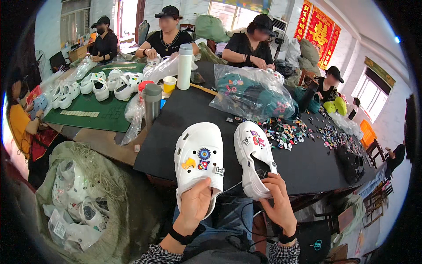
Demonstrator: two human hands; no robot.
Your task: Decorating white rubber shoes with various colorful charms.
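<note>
A white clog (183, 140) with several small shoe charms on its toe is gripped by my left hand (194, 204), thumb at the foot opening. The rest of that hand's fingers are hidden by the shoe. Beside it, my right hand (279, 206) holds a second white clog (255, 165) by its heel end, fingers on the heel strap side. This one also carries charms on top and is turned slightly on its side. Both clogs are at the near edge of the black table (193, 105), toes pointing away from me. A thin cord or strip hangs between them.
Loose charms (288, 134) are heaped at right; a plastic bag of teal clogs (252, 90) lies behind. A grey tumbler (152, 105), white bottle (185, 66) and yellow cup (169, 83) stand left. White clogs (101, 88) line a green mat; a sack (110, 176) holds more. Co-workers sit around.
</note>
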